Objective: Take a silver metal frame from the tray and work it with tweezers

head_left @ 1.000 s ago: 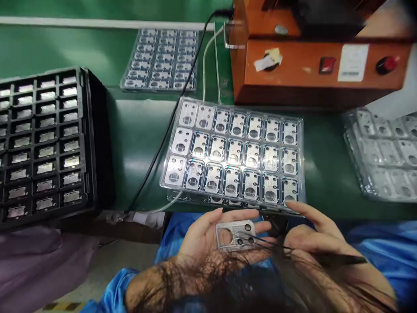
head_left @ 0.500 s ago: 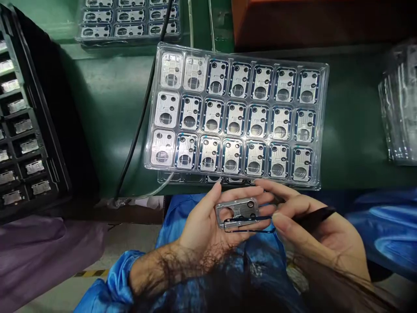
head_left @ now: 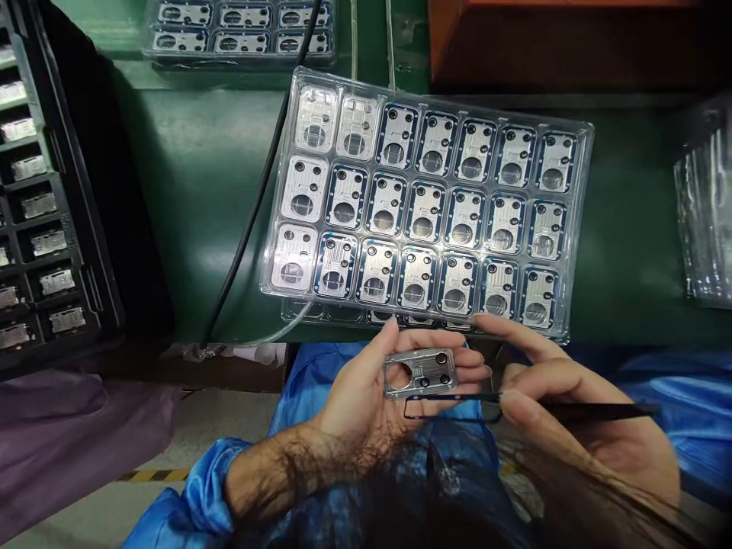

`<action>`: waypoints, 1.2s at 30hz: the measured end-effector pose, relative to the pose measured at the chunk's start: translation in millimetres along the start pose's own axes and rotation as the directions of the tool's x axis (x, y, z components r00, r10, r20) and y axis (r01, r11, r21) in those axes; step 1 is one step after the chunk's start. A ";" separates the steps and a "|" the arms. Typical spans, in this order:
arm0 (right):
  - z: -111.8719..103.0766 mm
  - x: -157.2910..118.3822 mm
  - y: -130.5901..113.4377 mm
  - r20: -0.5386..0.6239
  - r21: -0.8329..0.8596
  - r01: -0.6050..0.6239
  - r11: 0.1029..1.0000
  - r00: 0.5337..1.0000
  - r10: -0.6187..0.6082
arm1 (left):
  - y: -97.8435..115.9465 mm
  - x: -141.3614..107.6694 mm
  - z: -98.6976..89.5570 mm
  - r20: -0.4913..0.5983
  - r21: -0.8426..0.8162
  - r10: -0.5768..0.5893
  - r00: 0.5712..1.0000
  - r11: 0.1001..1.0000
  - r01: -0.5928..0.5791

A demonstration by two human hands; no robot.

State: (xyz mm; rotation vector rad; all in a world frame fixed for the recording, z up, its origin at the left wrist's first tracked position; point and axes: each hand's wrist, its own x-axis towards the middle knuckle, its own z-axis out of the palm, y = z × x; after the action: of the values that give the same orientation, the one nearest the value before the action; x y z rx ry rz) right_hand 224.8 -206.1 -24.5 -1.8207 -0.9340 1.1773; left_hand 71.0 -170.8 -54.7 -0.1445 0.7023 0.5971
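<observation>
Slackness in my right hand point(head_left: 623, 450), pinching a slim black tweezer-like tool point(head_left: 606, 412), could drop or twist the thin black rectangular frame point(head_left: 440, 397) beside the silver metal plate point(head_left: 428, 367) on my spread left hand point(head_left: 359, 396).

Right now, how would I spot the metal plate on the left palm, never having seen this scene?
Start at the large central clear tray on the green table. Below its near edge in the picture, the left hand lies palm up, bearing the metal plate. Unlike the plates set in that tray's pockets, it lies loose and sideways.
</observation>
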 end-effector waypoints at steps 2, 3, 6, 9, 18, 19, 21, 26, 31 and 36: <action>0.7 -0.1 1.9 0.027 -0.013 0.041 0.999 0.999 -0.040 | 0.3 0.3 0.9 -0.006 0.000 -0.021 1.000 1.000 0.021; 1.3 0.5 3.9 0.045 -0.003 0.047 0.999 0.998 -0.047 | 0.1 0.6 1.4 0.005 -0.010 -0.025 1.000 1.000 0.025; 3.9 3.5 10.0 0.054 0.050 0.029 0.998 0.998 -0.032 | -1.2 2.0 2.3 0.055 -0.046 -0.003 0.998 0.999 0.005; 5.6 5.7 12.0 0.051 0.064 0.005 0.998 0.999 -0.008 | -2.3 3.8 2.2 0.078 -0.067 0.021 0.997 0.998 -0.015; 3.7 5.8 8.8 0.050 0.037 0.034 0.999 0.998 -0.036 | 0.5 3.8 0.3 0.061 -0.025 -0.013 0.998 1.000 0.015; 4.1 6.2 9.0 0.048 0.041 0.030 0.999 0.998 -0.032 | 0.3 3.9 0.2 0.064 -0.029 -0.013 0.998 0.999 0.015; 5.1 7.0 9.4 0.044 0.053 0.026 0.998 0.999 -0.028 | -0.7 4.5 0.3 0.084 -0.050 -0.001 0.996 0.999 0.005; 6.3 8.0 10.8 0.052 0.068 0.037 0.997 0.998 -0.041 | -2.7 6.3 0.5 0.102 -0.064 0.009 0.995 0.998 -0.002; 6.4 7.8 12.0 0.048 0.087 0.015 0.996 0.999 -0.019 | -1.8 8.4 -1.3 0.110 -0.061 -0.002 0.994 0.998 0.008; 7.9 7.8 12.3 0.034 0.079 0.026 0.997 0.999 -0.029 | -3.1 7.3 -2.9 0.083 -0.064 -0.011 0.996 0.998 0.016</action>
State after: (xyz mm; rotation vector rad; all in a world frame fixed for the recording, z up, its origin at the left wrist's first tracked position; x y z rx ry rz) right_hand 221.9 -203.2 -40.5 -1.7247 -0.9164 1.2153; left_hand 75.5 -170.8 -61.8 -0.1835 0.6018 0.6098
